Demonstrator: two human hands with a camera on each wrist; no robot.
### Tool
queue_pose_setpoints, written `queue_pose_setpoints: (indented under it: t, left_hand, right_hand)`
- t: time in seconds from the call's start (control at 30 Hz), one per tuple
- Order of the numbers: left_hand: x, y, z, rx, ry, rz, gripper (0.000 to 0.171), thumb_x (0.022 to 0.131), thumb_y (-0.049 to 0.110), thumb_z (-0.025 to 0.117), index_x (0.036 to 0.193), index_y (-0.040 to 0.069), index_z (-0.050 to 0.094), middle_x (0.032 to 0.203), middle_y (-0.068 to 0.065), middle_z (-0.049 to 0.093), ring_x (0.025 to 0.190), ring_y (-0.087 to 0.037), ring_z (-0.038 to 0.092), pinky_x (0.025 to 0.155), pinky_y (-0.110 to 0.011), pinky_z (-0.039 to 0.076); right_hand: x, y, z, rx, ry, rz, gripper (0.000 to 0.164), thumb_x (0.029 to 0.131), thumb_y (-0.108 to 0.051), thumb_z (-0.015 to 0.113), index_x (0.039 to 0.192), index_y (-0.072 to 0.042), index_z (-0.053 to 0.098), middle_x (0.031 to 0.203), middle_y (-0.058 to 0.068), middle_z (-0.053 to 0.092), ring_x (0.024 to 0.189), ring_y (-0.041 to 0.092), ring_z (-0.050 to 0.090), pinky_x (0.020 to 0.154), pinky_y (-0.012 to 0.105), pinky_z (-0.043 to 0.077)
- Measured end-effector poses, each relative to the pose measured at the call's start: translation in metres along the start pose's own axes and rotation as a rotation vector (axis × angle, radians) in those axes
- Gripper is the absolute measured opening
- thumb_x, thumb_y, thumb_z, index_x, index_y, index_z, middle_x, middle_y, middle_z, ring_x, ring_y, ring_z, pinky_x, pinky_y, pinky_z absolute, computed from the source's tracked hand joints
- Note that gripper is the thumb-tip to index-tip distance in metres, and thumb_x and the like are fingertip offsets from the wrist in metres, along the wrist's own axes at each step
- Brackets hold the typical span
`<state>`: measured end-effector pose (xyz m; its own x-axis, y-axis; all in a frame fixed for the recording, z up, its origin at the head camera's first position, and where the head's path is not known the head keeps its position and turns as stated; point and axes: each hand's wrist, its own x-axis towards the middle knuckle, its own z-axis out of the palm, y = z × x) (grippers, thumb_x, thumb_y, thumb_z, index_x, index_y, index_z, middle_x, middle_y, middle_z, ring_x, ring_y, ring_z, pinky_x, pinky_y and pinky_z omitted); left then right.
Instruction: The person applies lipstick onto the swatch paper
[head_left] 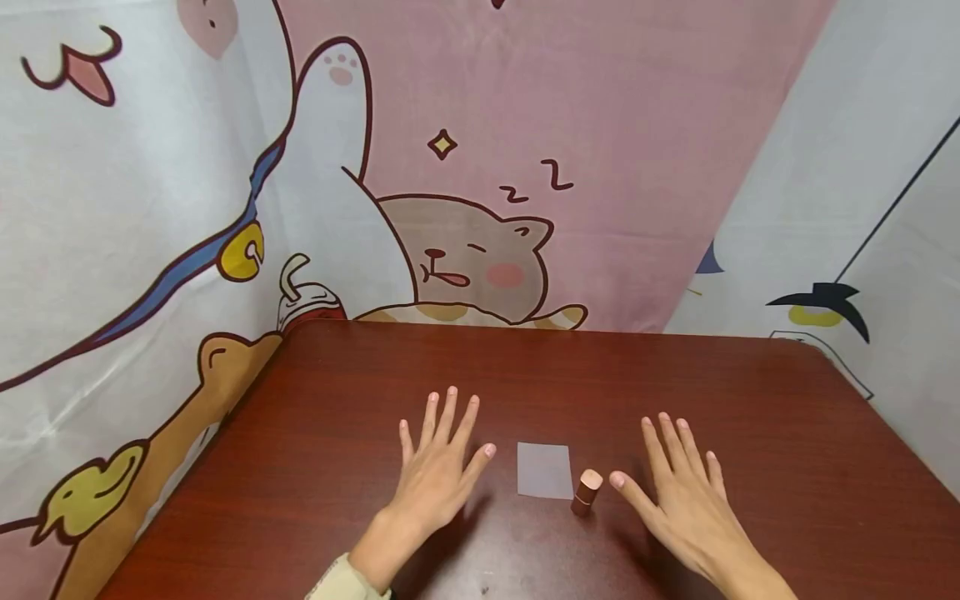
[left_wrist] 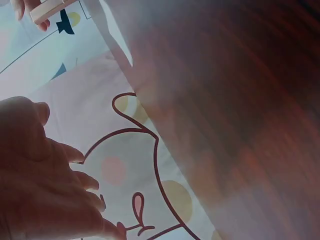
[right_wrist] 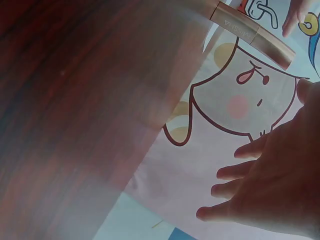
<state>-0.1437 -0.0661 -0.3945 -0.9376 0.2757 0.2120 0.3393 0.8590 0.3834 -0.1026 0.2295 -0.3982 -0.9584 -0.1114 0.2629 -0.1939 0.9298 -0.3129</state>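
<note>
A copper-coloured lipstick tube (head_left: 586,493) stands upright on the dark red-brown table, at the near right corner of a small square pale sheet (head_left: 543,471). Lettering shows on the tube's side in the right wrist view. My left hand (head_left: 435,479) is left of the sheet, palm down with fingers spread and nothing in it. To the right of the tube, my right hand (head_left: 690,508) also has its fingers spread and holds nothing; its thumb points toward the tube with a small gap between. Shadows lie on the table beside both hands.
The wooden table (head_left: 337,400) reaches back to a cloth backdrop (head_left: 637,150) printed with cartoon animals. More of the printed cloth hangs along the table's left and right sides.
</note>
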Motion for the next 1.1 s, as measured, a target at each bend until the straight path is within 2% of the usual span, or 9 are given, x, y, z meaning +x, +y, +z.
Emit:
queue_pose_setpoints:
  t: [0.1,0.2,0.37,0.47,0.6,0.73,0.83,0.97,1.1]
  left_hand:
    - [0.001,0.006,-0.002,-0.008,-0.006,0.022,0.064,0.096,0.055,0.032,0.150,0.024,0.015,0.155,-0.004,0.001,0.139,-0.021,-0.012,0.102,-0.063,-0.005]
    - [0.004,0.016,-0.003,-0.035,-0.004,0.086,0.065,0.096,0.054,0.034,0.150,0.023,0.017,0.155,-0.005,0.003,0.139,-0.021,-0.013,0.101,-0.064,-0.006]
    - [0.010,0.038,-0.007,-0.077,-0.039,0.258,0.067,0.093,0.054,0.042,0.149,0.021,0.023,0.154,-0.004,0.010,0.139,-0.019,-0.008,0.102,-0.064,0.001]
    - [0.014,0.050,-0.005,-0.076,-0.074,0.363,0.068,0.091,0.052,0.051,0.147,0.019,0.029,0.153,-0.002,0.019,0.140,-0.017,0.000,0.103,-0.063,0.010]
    - [0.018,0.064,0.001,-0.049,-0.132,0.465,0.066,0.088,0.048,0.058,0.143,0.019,0.036,0.149,0.000,0.028,0.139,-0.017,0.015,0.103,-0.059,0.021]
    - [0.020,0.078,0.009,-0.008,-0.218,0.503,0.064,0.087,0.046,0.061,0.141,0.019,0.040,0.145,-0.001,0.036,0.132,-0.020,0.033,0.100,-0.051,0.033]
    - [0.022,0.085,0.013,0.048,-0.233,0.511,0.064,0.085,0.045,0.064,0.140,0.019,0.043,0.141,-0.001,0.042,0.124,-0.019,0.042,0.094,-0.045,0.040]
    - [0.026,0.091,0.017,0.086,-0.230,0.507,0.064,0.084,0.044,0.066,0.138,0.017,0.045,0.138,-0.001,0.045,0.121,-0.018,0.045,0.092,-0.043,0.043]
    - [0.028,0.092,0.019,0.093,-0.248,0.478,0.064,0.084,0.045,0.066,0.138,0.017,0.045,0.138,-0.002,0.045,0.121,-0.019,0.045,0.091,-0.046,0.043]
  right_hand:
    - [0.000,0.000,0.000,-0.003,0.017,-0.008,0.079,0.092,-0.051,0.048,0.148,-0.003,0.018,0.151,0.022,0.013,0.140,0.030,-0.005,0.103,0.062,-0.001]
    - [-0.001,0.003,-0.002,-0.007,0.035,-0.012,0.079,0.092,-0.050,0.049,0.147,-0.002,0.019,0.151,0.022,0.014,0.140,0.030,-0.003,0.103,0.062,0.000]
    - [-0.003,0.007,-0.006,0.005,0.031,-0.010,0.078,0.092,-0.049,0.049,0.146,-0.001,0.021,0.150,0.023,0.015,0.140,0.031,-0.001,0.105,0.058,0.000]
    - [-0.003,0.008,-0.006,0.023,-0.011,0.007,0.078,0.092,-0.049,0.049,0.146,0.001,0.022,0.150,0.023,0.015,0.139,0.034,0.002,0.105,0.059,0.002]
    - [-0.005,0.006,-0.005,0.041,-0.073,0.030,0.080,0.091,-0.052,0.050,0.144,0.003,0.025,0.148,0.026,0.018,0.138,0.038,0.007,0.101,0.063,0.010]
    - [-0.010,0.004,-0.002,0.055,-0.099,0.033,0.081,0.090,-0.053,0.050,0.143,0.004,0.028,0.148,0.027,0.019,0.137,0.039,0.009,0.101,0.063,0.012]
    - [-0.011,0.003,-0.001,0.057,-0.098,0.027,0.081,0.090,-0.054,0.050,0.143,0.003,0.029,0.148,0.026,0.020,0.137,0.038,0.010,0.101,0.062,0.013]
    - [-0.013,0.002,0.000,0.053,-0.081,-0.002,0.081,0.087,-0.054,0.056,0.140,0.003,0.034,0.146,0.023,0.027,0.136,0.038,0.016,0.101,0.061,0.016]
    - [-0.010,0.001,0.005,0.059,-0.077,-0.071,0.077,0.078,-0.048,0.070,0.131,0.004,0.048,0.134,0.020,0.045,0.127,0.039,0.035,0.096,0.059,0.029]
